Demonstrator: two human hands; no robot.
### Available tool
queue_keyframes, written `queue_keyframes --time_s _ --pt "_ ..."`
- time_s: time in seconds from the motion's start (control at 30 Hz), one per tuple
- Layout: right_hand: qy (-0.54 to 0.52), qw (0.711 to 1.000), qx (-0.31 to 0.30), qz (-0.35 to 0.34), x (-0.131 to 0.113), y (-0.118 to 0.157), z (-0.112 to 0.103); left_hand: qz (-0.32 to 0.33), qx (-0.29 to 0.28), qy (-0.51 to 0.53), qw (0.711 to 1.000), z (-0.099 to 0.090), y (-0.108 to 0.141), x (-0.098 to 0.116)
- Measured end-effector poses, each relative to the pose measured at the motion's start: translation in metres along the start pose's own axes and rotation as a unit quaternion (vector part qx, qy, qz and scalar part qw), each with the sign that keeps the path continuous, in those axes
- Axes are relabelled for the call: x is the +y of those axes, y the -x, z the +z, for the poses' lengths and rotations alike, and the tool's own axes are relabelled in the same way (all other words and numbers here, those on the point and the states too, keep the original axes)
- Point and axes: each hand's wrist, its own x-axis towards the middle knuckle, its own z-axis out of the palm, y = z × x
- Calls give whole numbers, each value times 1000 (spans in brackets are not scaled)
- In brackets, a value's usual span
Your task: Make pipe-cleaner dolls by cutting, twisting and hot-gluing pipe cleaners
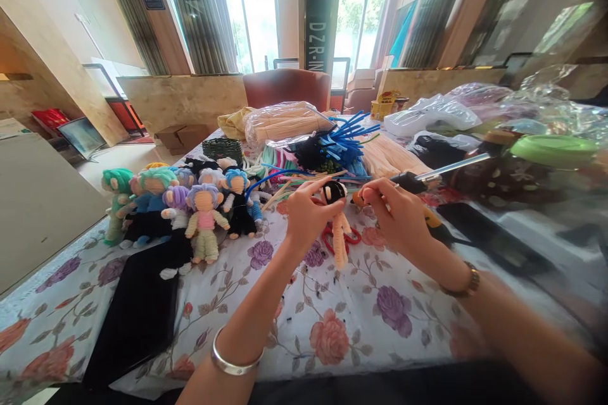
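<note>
- Left hand [311, 212]: thumb and fingers clamped on the head of the doll [340, 240]. I judge that this grip steadies the black-topped head and leaves the body free.
- Doll: between the two hands, body hanging down over the scissors [356, 239]. I cannot tell whether its feet touch the cloth [389, 354].
- Right hand [403, 212]: fingertips drawn together, just beside the doll. I cannot tell whether anything small is pinched there.
- Glue gun [412, 182]: behind the right hand, orange tip toward the doll, clear stick pointing away. I cannot confirm contact with the hand; the placement probably suits a short reach.
- Beyond the hands: blue stems [349, 139] lie heaped, likely set back as stock. I read little free room forward.
- Left side: other dolls [204, 218] stand crowded together, presumably parked out of the way. The left elbow should clear the black pad [135, 310], whose near end lies by the table edge.
- Open room: I find the widest bare cloth between the forearms, from below the doll to the near edge. To the right, bags [432, 112] and the gun limit sideways travel.
</note>
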Motion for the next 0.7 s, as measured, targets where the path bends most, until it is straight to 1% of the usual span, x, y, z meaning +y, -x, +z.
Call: queue_keyframes --time_s 0.13,0.3,0.43,0.53,0.63,0.7 --pt "-8 1000 -15 15 -1 -1 -2 13 -24 45 999 2 1 2" --pt "-15 999 -25 22 1 -3 -3 40 -22 74 996 4 1 1" --pt "-33 999 -7 31 1 -4 -3 71 -27 80 994 5 0 -2" --pt "-60 997 7 54 1 -5 -4 88 -30 72 993 4 1 -1" --pt "-114 990 28 80 0 -4 -6 101 -28 64 992 4 2 1" --pt "-152 984 45 82 -1 -4 -7 108 -30 64 992 4 3 2"
